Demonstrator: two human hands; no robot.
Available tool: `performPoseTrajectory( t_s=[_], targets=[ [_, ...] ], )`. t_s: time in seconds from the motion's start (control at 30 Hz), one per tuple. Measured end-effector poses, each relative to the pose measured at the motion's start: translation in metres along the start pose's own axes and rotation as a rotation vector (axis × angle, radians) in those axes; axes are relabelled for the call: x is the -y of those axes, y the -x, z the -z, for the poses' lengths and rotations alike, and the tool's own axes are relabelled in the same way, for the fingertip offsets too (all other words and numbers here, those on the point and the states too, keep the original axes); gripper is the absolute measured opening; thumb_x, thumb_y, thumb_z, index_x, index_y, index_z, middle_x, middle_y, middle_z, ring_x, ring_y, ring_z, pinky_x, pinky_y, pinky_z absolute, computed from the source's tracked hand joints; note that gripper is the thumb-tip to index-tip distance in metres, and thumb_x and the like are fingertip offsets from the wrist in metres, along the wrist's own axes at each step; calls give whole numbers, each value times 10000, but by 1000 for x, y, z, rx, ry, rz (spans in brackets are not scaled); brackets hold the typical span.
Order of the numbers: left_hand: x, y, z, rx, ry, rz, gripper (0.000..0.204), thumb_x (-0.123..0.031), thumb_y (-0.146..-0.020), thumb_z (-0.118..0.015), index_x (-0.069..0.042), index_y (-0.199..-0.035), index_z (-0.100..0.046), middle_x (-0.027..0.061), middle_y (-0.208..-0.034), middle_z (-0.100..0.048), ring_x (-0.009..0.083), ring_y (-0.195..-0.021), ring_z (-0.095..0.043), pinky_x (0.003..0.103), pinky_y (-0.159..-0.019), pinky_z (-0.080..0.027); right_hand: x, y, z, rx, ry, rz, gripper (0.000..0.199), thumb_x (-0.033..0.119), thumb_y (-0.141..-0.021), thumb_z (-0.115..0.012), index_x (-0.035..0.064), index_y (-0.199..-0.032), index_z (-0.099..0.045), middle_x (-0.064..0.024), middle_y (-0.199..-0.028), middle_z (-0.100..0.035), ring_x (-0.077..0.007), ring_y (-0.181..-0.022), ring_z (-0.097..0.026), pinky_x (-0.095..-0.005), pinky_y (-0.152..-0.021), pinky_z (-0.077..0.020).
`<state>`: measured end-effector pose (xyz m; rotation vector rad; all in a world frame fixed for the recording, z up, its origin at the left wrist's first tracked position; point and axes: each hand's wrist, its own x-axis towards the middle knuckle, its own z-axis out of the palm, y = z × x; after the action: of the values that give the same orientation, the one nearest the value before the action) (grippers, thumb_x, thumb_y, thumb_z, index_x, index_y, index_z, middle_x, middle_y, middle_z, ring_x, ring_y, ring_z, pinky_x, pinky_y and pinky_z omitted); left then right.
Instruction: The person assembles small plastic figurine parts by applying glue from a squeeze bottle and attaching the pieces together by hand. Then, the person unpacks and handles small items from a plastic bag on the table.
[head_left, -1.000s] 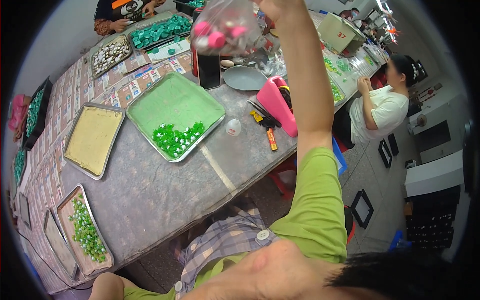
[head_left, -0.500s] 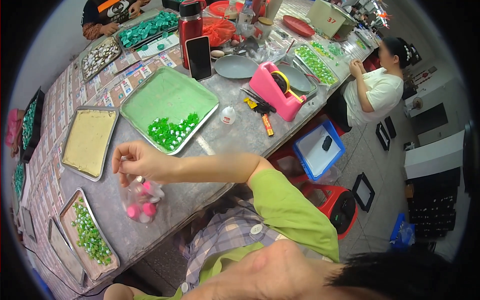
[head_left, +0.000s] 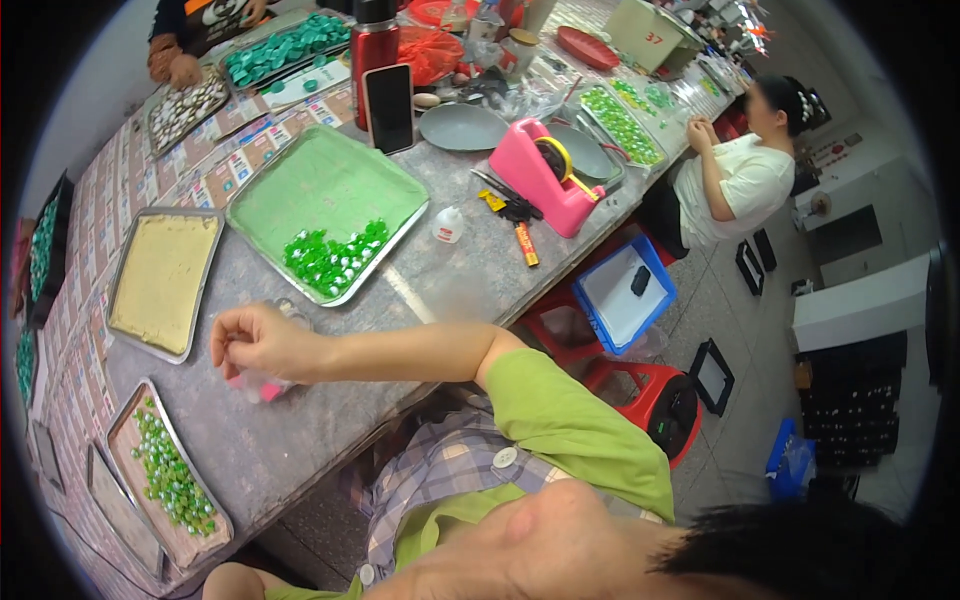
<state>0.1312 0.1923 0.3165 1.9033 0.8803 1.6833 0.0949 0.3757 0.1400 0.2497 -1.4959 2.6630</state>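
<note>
Bag (head_left: 262, 384) of pink pieces sits on the table (head_left: 300, 440), pinched shut-fingered under my right hand (head_left: 255, 343), between the yellow tray (head_left: 163, 280) and the green-bead tray (head_left: 170, 480). Left hand I can't see. Green tray (head_left: 325, 200) lies just beyond.

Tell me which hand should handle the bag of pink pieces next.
Right, probably. The right hand pinches the clear bag of pink pieces on the grey table, near the tray of green pieces. The left hand is out of view.
</note>
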Motion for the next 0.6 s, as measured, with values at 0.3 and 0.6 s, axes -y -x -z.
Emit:
performPoseTrajectory(
  t_s=[0.3,0.6],
  targets=[
    [13,-12,-5,-157,-28,-125,283,-270,-799,-487,-84,-590,-522,65,-617,-568,233,-602,-575,405,-625,-485,2,5,2,22,-27,-17,117,-52,-701,-382,-4,-723,-487,-54,-700,-524,-107,-636,-531,-240,-610,-453],
    [15,-13,-7,-180,-3,-94,341,-319,-798,-499,-99,-538,-503,60,-598,-559,225,-578,-564,408,-633,-486,0,5,5,34,-66,5,109,-46,-709,-394,-8,-725,-494,-60,-689,-526,-112,-638,-534,-238,-610,-447]
  ],
)
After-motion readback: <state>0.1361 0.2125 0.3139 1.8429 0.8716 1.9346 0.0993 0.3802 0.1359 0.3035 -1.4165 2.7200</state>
